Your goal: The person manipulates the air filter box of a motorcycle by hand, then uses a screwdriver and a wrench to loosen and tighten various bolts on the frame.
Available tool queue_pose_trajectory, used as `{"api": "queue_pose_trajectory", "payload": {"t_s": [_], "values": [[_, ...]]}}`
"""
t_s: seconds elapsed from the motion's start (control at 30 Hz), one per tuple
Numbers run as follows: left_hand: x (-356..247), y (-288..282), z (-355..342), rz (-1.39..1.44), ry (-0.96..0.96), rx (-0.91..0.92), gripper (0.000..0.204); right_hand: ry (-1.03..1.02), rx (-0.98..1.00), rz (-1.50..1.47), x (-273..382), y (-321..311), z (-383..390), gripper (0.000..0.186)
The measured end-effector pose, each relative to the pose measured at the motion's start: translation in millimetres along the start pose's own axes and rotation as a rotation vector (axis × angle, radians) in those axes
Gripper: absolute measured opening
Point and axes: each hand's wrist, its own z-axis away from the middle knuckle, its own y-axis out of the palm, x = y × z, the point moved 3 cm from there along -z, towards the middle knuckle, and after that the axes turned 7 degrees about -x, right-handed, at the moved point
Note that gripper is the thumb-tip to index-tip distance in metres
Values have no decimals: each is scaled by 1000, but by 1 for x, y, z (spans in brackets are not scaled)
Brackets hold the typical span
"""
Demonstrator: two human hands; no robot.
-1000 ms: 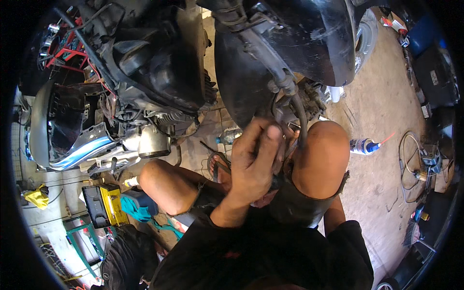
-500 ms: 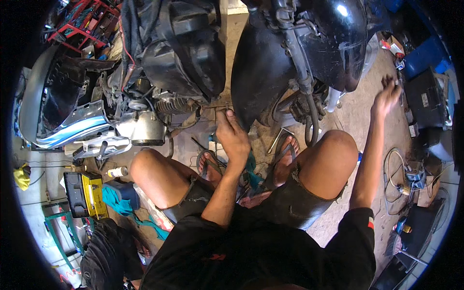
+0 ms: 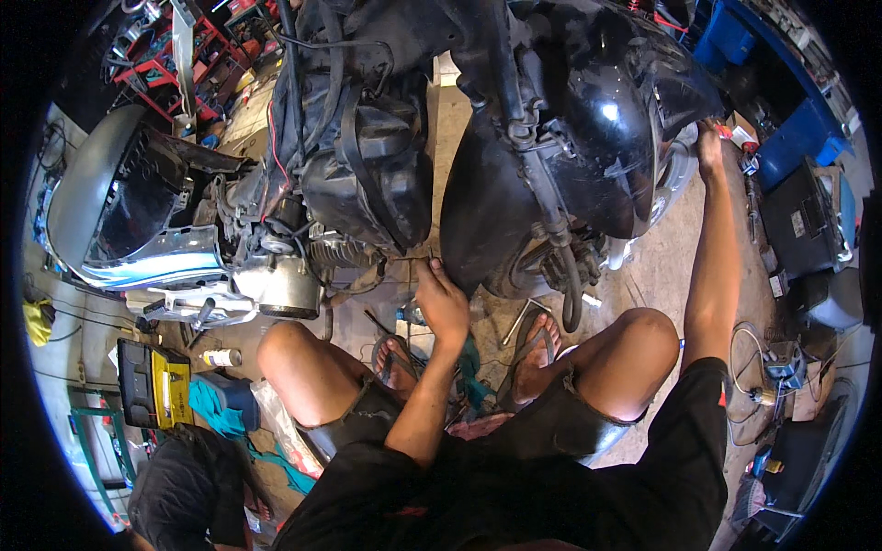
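Only got the head cam here, so: the bike [image 3: 271, 289] is side-on right in front of me, engine end to my left, front wheel [image 3: 677, 174] off to my right. Biggest change is my right hand [image 3: 711, 151]: half a second ago it was a blur out over the floor, now the arm's stretched way forward and the hand is up near the wheel, just beside a small red thing [image 3: 723, 131]. Its fingers are too small and partly hidden, so I can't tell if they're apart or clamped on anything. My left hand [image 3: 444, 308] has barely budged, in by the gap between the black box [image 3: 367, 170] and the panel [image 3: 482, 197], fingers curled in with thumb close to index. Maybe something thin's pinched there, can't make it out. The way I read it, my hands are now split wide, so any close work on the bike's lower side is down to the left alone. There's also a rod [image 3: 516, 323] lying by my right foot [image 3: 533, 363].
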Motion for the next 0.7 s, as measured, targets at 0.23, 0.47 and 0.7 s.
{"api": "queue_pose_trajectory", "payload": {"t_s": [0.23, 0.47, 0.7], "values": [[40, 4, -9, 88, -52, 96, 28, 58, -348, -7, -1, -60, 78, 38], [-10, -6, 10, 469, -250, 150, 28, -7, -528, -509, -87, -205, 207, 25], [-40, -38, -5, 612, -177, -56, 25, 88, -841, -675, 14, -170, 316, 42]]}}
